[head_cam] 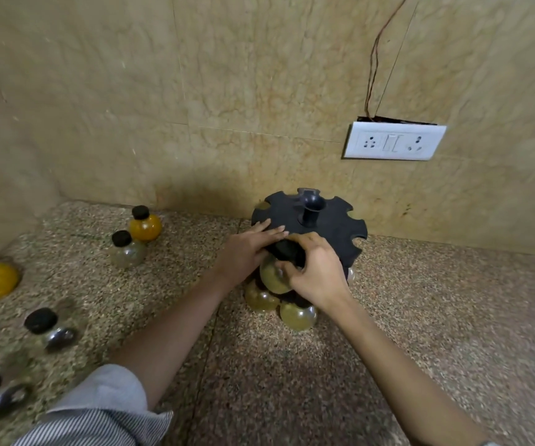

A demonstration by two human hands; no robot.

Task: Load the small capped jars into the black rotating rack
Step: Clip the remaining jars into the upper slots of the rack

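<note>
**Jar at the rack's near slot**

While my left hand [249,249] lies flat and open on the top disc of the black rack [324,230], my right hand [314,272] pinches a greenish jar [271,275] just under the disc's near edge. Two more jars [296,315] sit in the lower tier. On the speckled surface [292,381] to my left stand loose capped jars: an orange one [145,225], a clear one [127,251], others blurred.
</note>
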